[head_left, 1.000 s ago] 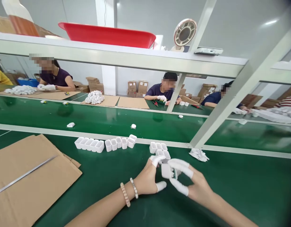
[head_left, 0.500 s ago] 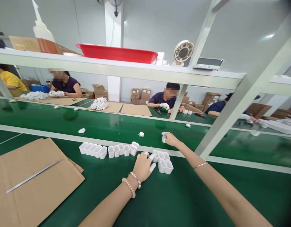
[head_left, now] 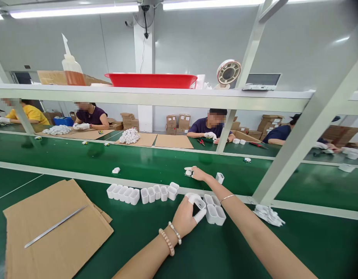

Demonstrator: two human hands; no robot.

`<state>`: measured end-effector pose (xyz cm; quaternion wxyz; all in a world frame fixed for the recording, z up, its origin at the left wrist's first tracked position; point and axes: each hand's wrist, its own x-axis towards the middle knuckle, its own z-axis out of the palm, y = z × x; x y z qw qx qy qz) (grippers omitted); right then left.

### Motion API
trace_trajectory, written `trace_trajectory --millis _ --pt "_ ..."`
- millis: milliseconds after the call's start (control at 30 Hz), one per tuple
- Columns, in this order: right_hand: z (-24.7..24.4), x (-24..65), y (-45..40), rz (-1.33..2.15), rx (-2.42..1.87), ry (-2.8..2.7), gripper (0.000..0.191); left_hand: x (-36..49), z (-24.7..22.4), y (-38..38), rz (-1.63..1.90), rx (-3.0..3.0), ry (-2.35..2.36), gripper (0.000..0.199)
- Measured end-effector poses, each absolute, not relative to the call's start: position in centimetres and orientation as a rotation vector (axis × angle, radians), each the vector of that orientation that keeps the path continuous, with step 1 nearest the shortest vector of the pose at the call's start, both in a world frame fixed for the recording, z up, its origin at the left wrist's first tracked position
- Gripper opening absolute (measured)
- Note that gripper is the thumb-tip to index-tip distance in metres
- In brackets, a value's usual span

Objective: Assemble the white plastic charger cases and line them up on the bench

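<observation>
My left hand (head_left: 186, 214), with white covers on its fingertips, grips a small white plastic cup (head_left: 200, 204) between thumb and fingers. Right beside it, several more white cups (head_left: 215, 214) stand grouped on the green table. Over the green belt, my right hand (head_left: 198, 174) has its covered fingers closed around a small white part (head_left: 188, 173) lying there. Another white cup (head_left: 220, 178) is on the belt just right of that hand. To the left of my left hand runs a row of white cups (head_left: 125, 193), open ends up.
Cardboard sheets (head_left: 58, 232) with a thin metal strip (head_left: 55, 226) lie at left. White gloves or cloth (head_left: 269, 215) rest by the slanted post (head_left: 301, 143). Overhead, a shelf (head_left: 155, 97) carries a red tray (head_left: 151, 80) and a bottle (head_left: 73, 71). Several co-workers sit across the belt.
My right hand has let go of a white cup on the belt and moved left to the small white part. My left hand now holds a cup lifted from the group.
</observation>
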<state>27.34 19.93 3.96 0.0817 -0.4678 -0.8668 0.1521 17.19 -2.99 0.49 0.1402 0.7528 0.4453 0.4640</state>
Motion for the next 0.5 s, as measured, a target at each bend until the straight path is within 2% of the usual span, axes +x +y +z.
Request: trace_trajectory --millis 67,133,267,433,500 --pt "4.0 28.1 19.9 0.53 -1.377 -2.545 0.028 17.2 0.2 -2.8 1.404 2.036 1.308 0.046" --pt "4.2 29.0 19.6 0.612 -1.342 -2.49 0.026 17.2 0.0 -2.6 1.425 1.952 1.352 0.055" --pt "4.8 31.4 17.7 0.788 -1.177 -2.352 0.027 17.1 0.0 -2.5 1.451 1.901 1.361 0.041" --pt "5.9 36.2 11.5 0.919 -0.946 -2.167 0.053 17.1 0.1 -3.0 1.528 1.92 1.281 0.039" --pt "6.5 38.2 8.1 0.942 -0.904 -2.137 0.056 17.2 0.0 -3.2 1.522 1.917 1.221 0.042"
